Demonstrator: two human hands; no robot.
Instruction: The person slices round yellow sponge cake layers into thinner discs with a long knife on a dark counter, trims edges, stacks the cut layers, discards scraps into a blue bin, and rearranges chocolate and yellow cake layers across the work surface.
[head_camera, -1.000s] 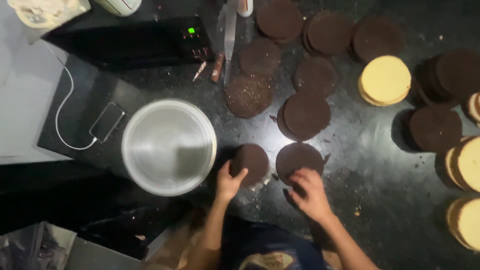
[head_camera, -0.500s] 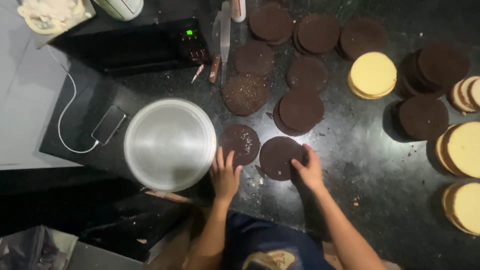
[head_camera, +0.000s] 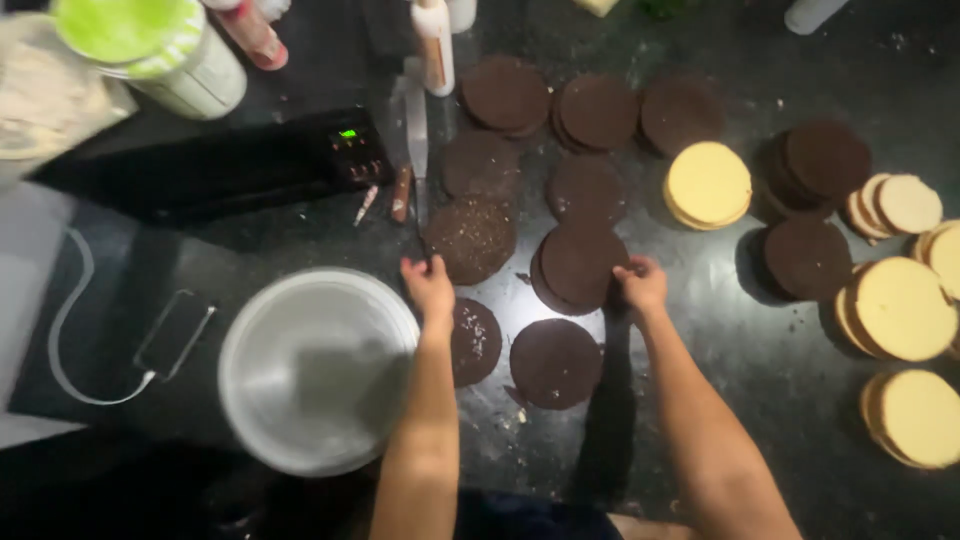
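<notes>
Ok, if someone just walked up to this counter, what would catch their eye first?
Probably the spread of round dark chocolate cake layers across the black counter, with pale yellow layers stacked toward the right edge. Next, the big empty metal pan at lower left. The left hand is at a crumb-speckled layer, and the right hand is at the edge of a plain dark layer.
</notes>
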